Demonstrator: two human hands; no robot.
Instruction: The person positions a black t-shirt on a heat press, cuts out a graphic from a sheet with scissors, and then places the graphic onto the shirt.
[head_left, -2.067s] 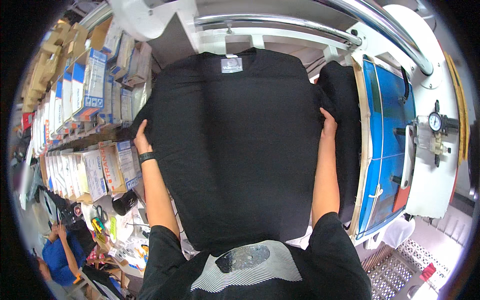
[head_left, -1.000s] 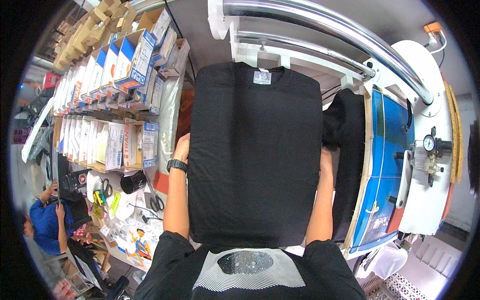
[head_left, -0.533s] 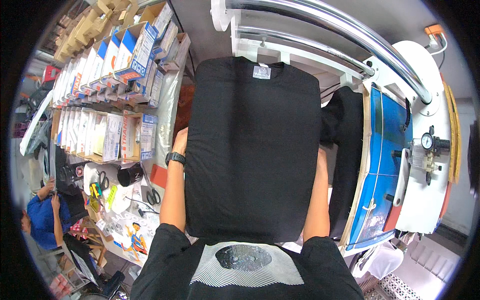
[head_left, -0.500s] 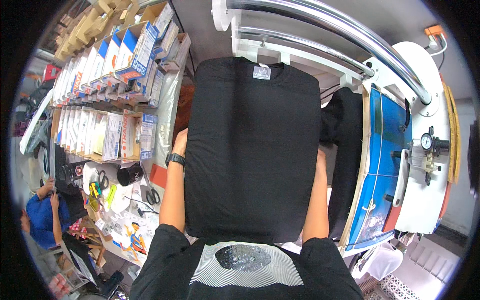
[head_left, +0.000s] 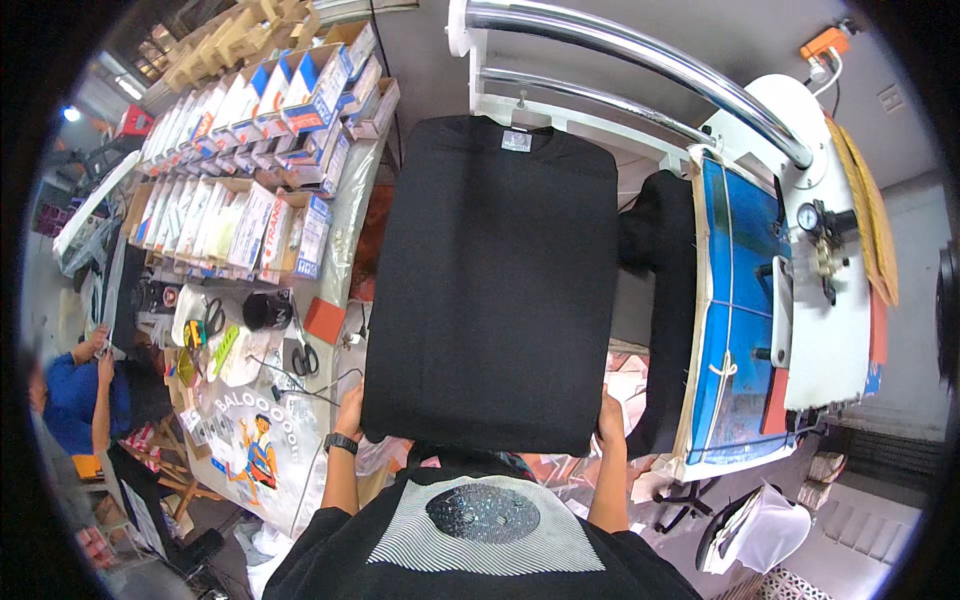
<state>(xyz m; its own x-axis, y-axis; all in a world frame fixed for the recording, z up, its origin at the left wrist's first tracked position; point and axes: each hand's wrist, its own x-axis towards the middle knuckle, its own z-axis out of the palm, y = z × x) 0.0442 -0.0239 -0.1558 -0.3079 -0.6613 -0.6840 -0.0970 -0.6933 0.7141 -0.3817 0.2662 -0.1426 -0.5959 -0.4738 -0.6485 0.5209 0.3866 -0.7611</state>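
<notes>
Head view: black T-shirt [head_left: 490, 290] spread flat and smooth, lying between the two hands and reaching well ahead of them, neck opening at the far end with a pale label [head_left: 516, 141] inside. Left hand [head_left: 349, 408], dark watch [head_left: 342, 441] at its wrist, touches the shirt's near left edge; right hand [head_left: 610, 415] touches the near right edge. Hands well apart; fingers partly hidden by cloth, cannot tell whether they pinch it. Ahead and right of the right hand, a second black cloth [head_left: 670, 320], then a blue panel [head_left: 742, 330] tied with cord, a round gauge [head_left: 808, 217] farther off. Left of the left hand, scissors [head_left: 304, 358] and a black mug [head_left: 268, 310]; ahead of these, rows of boxes [head_left: 310, 235]. Far left, a co-worker in blue [head_left: 90, 410].
</notes>
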